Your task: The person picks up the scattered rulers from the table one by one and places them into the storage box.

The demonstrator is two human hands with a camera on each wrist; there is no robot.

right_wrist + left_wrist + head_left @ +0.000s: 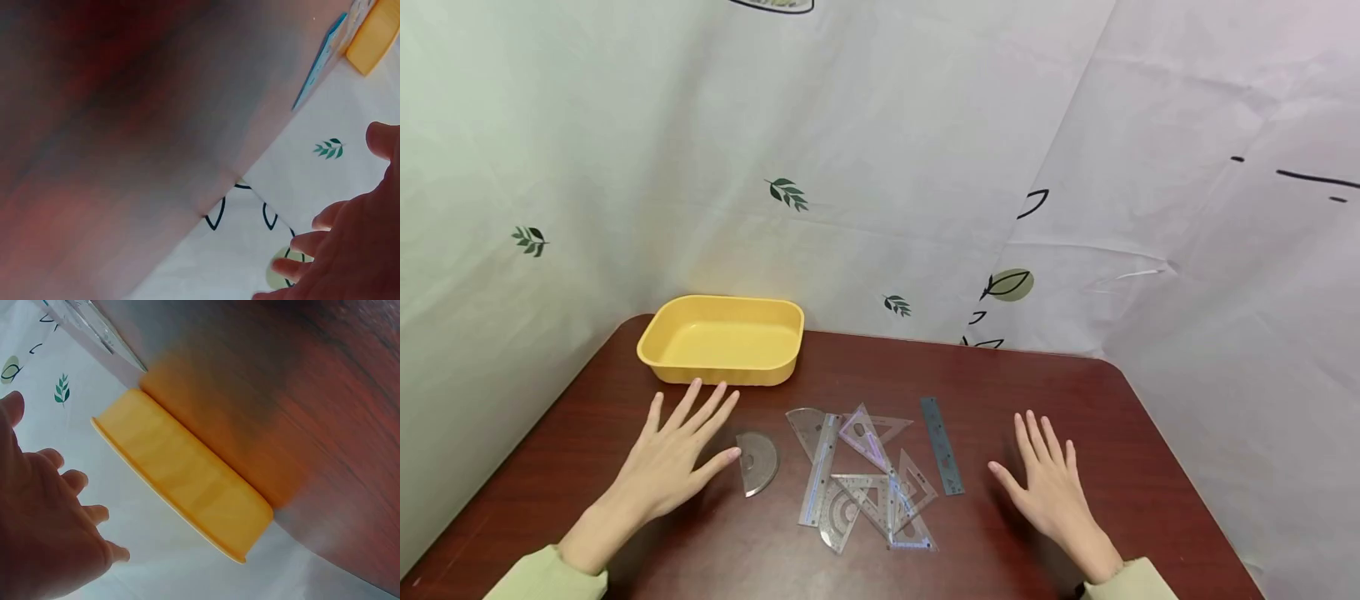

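My left hand [673, 462] is held with spread fingers, its thumb tip beside a clear protractor [762, 463] and its other fingertips in front of the yellow plastic tub [722, 377]. Fingers likewise spread, my right hand [1051, 492] is to the right of a blue ruler [942, 446] and apart from it. Neither hand holds anything. Between the hands is a loose, overlapping cluster: a clear ruler [818, 475], another protractor [837, 512] partly covered, a purple-marked set square [872, 448], and several other clear drawing tools. The left wrist view shows the tub [187, 469] past my fingers.
The dark red wooden table [1037, 379] has rounded back corners. A pale cloth [887, 167] printed with leaves hangs behind it and along both sides. The tub stands at the table's back left, near the cloth.
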